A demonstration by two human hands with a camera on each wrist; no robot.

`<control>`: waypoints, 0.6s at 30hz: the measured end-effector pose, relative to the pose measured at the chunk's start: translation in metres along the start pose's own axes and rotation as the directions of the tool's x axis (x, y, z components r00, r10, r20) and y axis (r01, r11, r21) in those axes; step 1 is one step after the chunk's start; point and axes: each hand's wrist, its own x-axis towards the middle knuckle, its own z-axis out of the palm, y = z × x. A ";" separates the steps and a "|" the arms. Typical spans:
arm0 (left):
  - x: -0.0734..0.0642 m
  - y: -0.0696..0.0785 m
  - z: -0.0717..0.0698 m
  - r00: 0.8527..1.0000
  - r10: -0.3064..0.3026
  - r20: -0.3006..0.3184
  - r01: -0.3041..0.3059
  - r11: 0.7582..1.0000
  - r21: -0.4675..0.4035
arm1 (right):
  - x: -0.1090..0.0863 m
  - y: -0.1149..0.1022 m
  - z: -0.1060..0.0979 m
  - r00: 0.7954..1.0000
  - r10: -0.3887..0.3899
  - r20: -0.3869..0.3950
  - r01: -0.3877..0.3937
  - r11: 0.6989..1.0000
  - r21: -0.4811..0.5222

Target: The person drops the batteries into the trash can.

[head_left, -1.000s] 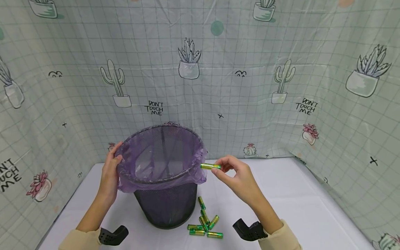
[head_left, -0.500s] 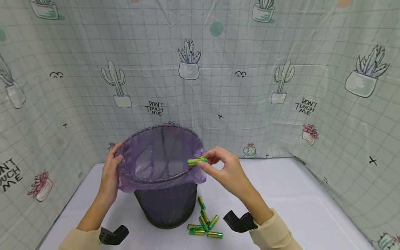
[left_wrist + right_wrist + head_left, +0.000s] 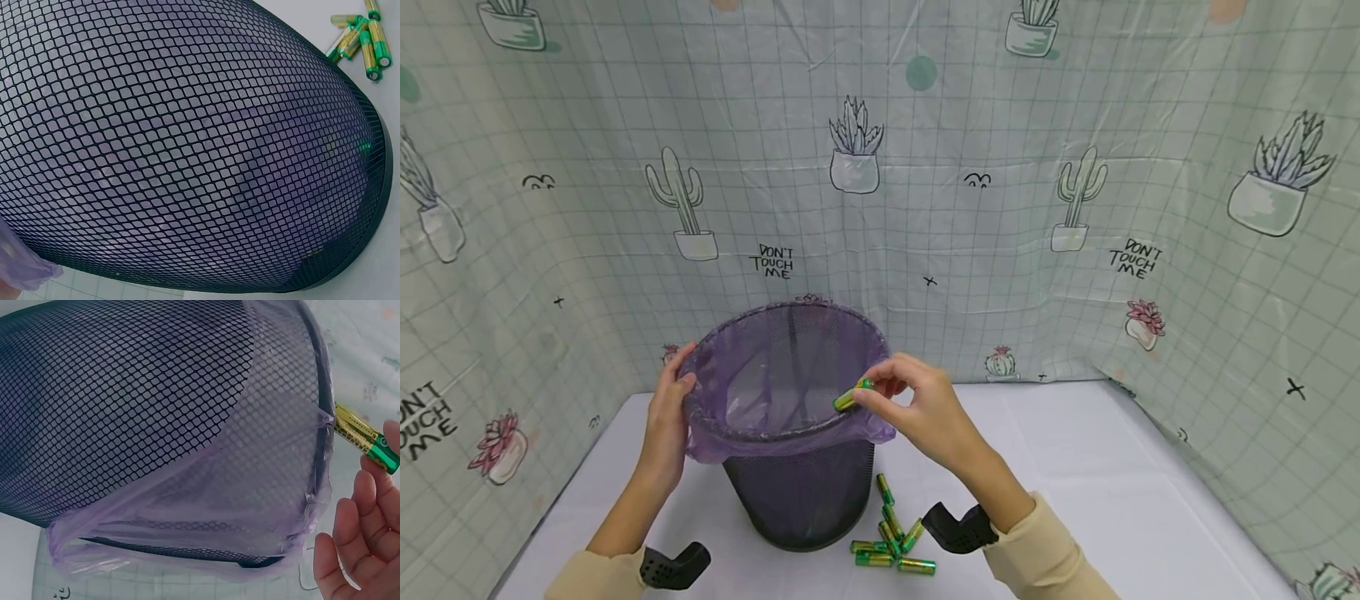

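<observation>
A black mesh wastebasket with a purple bag lining folded over its rim stands tilted on the table. At the left side of the rim, my left hand grips the basket, thumb on the near side. My right hand pinches a green and gold battery between thumb and fingers, over the right part of the rim, its free end pointing down into the opening. In the right wrist view the same battery shows just past the rim. Small green spots show faintly through the mesh near the base in the left wrist view.
Several more green and gold batteries lie in a loose group on the white table, right of the basket's base. A printed cloth with cactus drawings surrounds the table at the back and sides.
My right hand has carried the battery leftward from outside the rim to over the opening, and the battery has tipped from level to slanting down. The left hand keeps its place on the rim.
</observation>
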 end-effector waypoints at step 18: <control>0.001 0.001 -0.001 1.000 -0.008 -0.002 0.008 1.000 0.021 | 0.007 -0.003 0.011 0.996 0.028 0.090 -0.019 0.995 -0.093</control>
